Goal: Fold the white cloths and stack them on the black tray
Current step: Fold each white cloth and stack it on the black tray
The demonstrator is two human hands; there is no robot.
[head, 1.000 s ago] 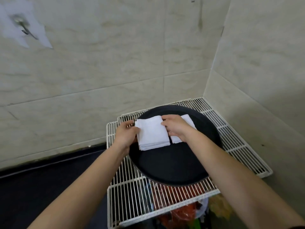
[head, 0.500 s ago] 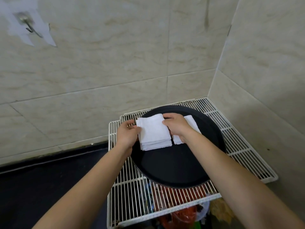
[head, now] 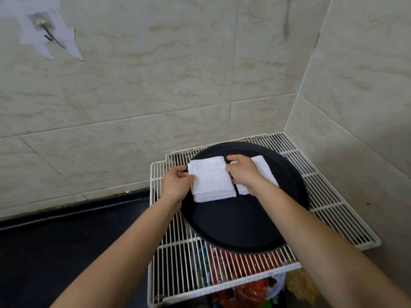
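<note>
White cloths (head: 212, 178) stacked on black tray (head: 240, 225) — left hand (head: 176, 183), right hand (head: 241, 172) fingers grasping opposite edges.

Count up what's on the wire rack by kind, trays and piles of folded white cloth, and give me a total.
Black tray: 1
Piles of folded white cloth: 2, the left stack between the left hand and right hand, and the right pile partly behind the right hand
Total: 3
</note>
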